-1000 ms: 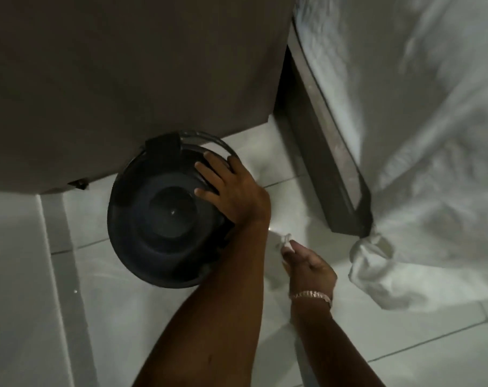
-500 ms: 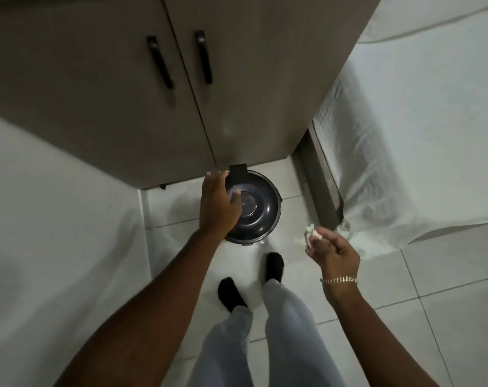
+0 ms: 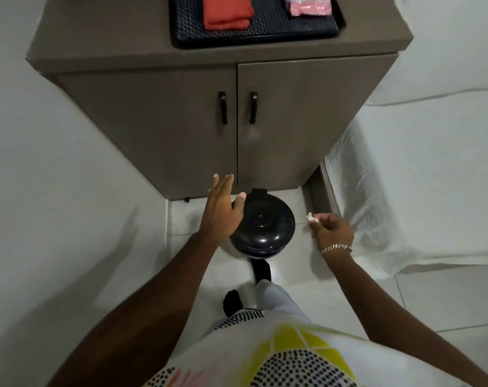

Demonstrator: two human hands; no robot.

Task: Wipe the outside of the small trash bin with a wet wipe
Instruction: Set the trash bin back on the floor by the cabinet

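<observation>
The view has pulled up and back: a second ago the black lid filled the frame from close above with the left hand spread on it; half a second ago the person was part-way up with that hand on the lid's left edge; now the whole cabinet (image 3: 237, 129) shows, with its two black door handles and, on top at the far edge, a black mat (image 3: 256, 32) carrying a folded red cloth (image 3: 227, 12) and a pink packet (only partly in frame); the small trash bin (image 3: 262, 227) stands on the white tile floor (image 3: 446, 297) at the cabinet's near foot, its black domed lid shut and the pedal (image 3: 261, 269) jutting toward the person's dark-socked feet

The left hand (image 3: 223, 210) has lifted from the lid; it hangs open with fingers spread, over the bin's left side, and whether the thumb touches the rim I cannot tell; the right hand (image 3: 330, 230) sits to the right of the bin, apart from it, pinching a small crumpled wet wipe (image 3: 311, 217) between thumb and fingertips; a white sheet (image 3: 404, 191) drapes down on the right

Judged from this, the wiping looks done or paused: the person is standing upright, the wipe is wadded small and held off the bin, and the steadying hand has let go; a likely next move is to bin the wipe by the pedal, though that is a guess
</observation>
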